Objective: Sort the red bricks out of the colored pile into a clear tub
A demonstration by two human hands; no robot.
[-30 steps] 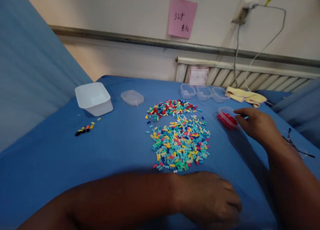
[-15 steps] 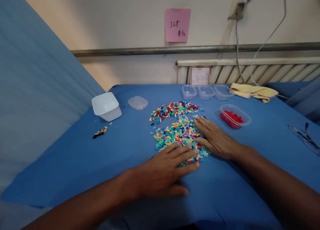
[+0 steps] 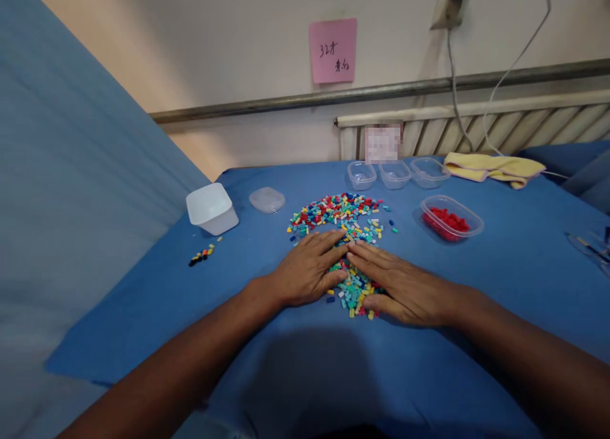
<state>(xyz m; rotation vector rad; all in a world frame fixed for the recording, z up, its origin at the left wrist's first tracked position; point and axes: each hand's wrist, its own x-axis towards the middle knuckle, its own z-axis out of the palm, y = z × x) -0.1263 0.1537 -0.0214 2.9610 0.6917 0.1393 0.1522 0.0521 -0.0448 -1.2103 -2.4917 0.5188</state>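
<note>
Small multicoloured plastic bricks [image 3: 352, 291] lie in a loose heap on the blue cloth, partly hidden under both hands. My left hand [image 3: 311, 266] rests flat over the heap's left side, fingers stretched out. From the right, my right hand [image 3: 398, 279] lies flat on the bricks too, its fingertips meeting those of the left. Neither hand grips anything. Just beyond them spreads a second patch of mixed bricks [image 3: 328, 211], with many red ones. To the right, a clear plastic tub [image 3: 469, 216] holds red bricks [image 3: 447, 222].
A white plastic bin [image 3: 212, 209] and a clear lid [image 3: 267, 199] stand at the left, near a few black and yellow pieces [image 3: 202, 255]. Along the back are clear tubs [image 3: 362, 175] and a yellow cloth [image 3: 493, 168]. Eyeglasses [image 3: 588, 248] lie far right.
My left hand has moved away from me onto the heap. My right hand has slid left and nearer to me, and the heap between them is narrower. The view has tilted slightly.
</note>
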